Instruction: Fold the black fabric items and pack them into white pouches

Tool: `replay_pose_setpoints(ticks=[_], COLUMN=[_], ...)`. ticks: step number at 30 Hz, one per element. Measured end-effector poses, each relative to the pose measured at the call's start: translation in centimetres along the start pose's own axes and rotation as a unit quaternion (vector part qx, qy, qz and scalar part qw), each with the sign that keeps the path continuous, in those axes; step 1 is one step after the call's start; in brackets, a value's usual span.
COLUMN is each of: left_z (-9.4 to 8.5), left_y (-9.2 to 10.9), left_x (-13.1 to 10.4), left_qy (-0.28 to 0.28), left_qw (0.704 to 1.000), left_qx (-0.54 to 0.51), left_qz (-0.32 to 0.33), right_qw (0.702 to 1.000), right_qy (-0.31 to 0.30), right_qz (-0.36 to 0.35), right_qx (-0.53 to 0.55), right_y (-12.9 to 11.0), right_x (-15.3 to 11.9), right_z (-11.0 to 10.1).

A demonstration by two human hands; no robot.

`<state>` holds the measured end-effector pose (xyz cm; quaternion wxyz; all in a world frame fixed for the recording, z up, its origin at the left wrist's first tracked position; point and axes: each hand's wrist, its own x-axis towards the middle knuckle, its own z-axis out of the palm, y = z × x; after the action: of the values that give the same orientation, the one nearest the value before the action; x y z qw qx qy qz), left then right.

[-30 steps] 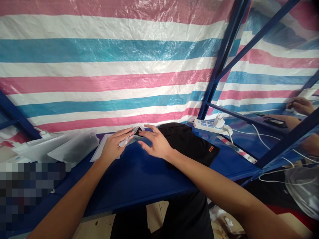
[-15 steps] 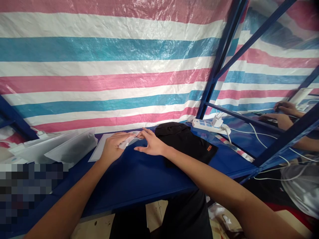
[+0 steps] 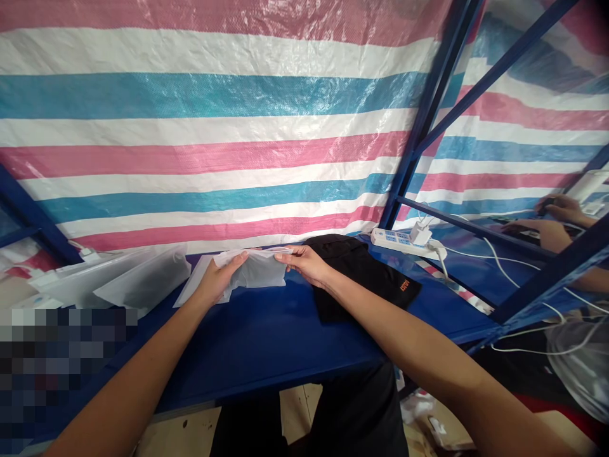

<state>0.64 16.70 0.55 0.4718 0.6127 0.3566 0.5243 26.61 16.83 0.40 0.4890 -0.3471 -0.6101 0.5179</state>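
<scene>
Between my hands hangs a frosted plastic bag point(image 3: 261, 271), held by its upper edge over the blue table point(image 3: 266, 343). My left hand point(image 3: 221, 276) is closed on the bag's left side, thumb on top. On the right end of the same edge, my right hand point(image 3: 304, 261) pinches the plastic between thumb and fingers. Whether anything lies inside the bag I cannot tell. Another pale flat sheet or bag point(image 3: 193, 282) lies on the table just left of my left hand. Folded black cloth with orange lettering point(image 3: 366, 279) lies beside my right forearm.
More frosted bags point(image 3: 143, 276) stand at the left. A white power strip point(image 3: 404, 242) with plugs and cables sits at the back right. Blue metal frame bars point(image 3: 423, 120) rise beside it. Beyond them, another person's hands point(image 3: 554, 219) are at work. Striped sheeting point(image 3: 214, 158) hangs behind.
The plastic bag, crumpled and mostly hidden in my hands before, is now spread out and hanging down. My right hand has moved from open fingers to a pinch on its edge.
</scene>
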Motion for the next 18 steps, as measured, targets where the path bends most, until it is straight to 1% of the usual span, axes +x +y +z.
replay_pose_setpoints(ticks=[2,4,7,9,11,14,18], left_z=[-0.1,-0.1,-0.1,-0.1,-0.2,-0.4,-0.8], left_y=[-0.2,-0.6,-1.2,-1.2,-0.8,-0.1,0.4], left_x=[0.1,0.3,0.5,0.5,0.4,0.2,0.2], left_qy=[-0.009,0.020,0.074,0.080,0.053,-0.009,-0.071], left_qw=[1.000,0.999,0.996,0.996,0.997,0.998,0.994], left_qx=[-0.001,0.001,0.005,0.010,0.008,0.004,0.044], left_qz=[-0.019,-0.037,-0.049,-0.047,-0.050,-0.067,-0.066], right_qw=[0.999,0.998,0.998,0.999,0.999,0.997,0.988], right_qy=[0.027,0.044,0.044,0.044,0.052,0.057,0.076], right_qz=[0.016,0.017,0.018,0.018,0.008,-0.015,-0.044], right_qx=[0.027,0.040,0.045,0.023,-0.009,-0.043,-0.129], right_y=[0.0,0.0,0.1,0.0,-0.1,-0.4,-1.1], right_x=[0.1,0.2,0.1,0.0,0.0,0.0,0.0], right_z=[-0.1,-0.1,0.1,0.1,-0.1,-0.6,-1.1])
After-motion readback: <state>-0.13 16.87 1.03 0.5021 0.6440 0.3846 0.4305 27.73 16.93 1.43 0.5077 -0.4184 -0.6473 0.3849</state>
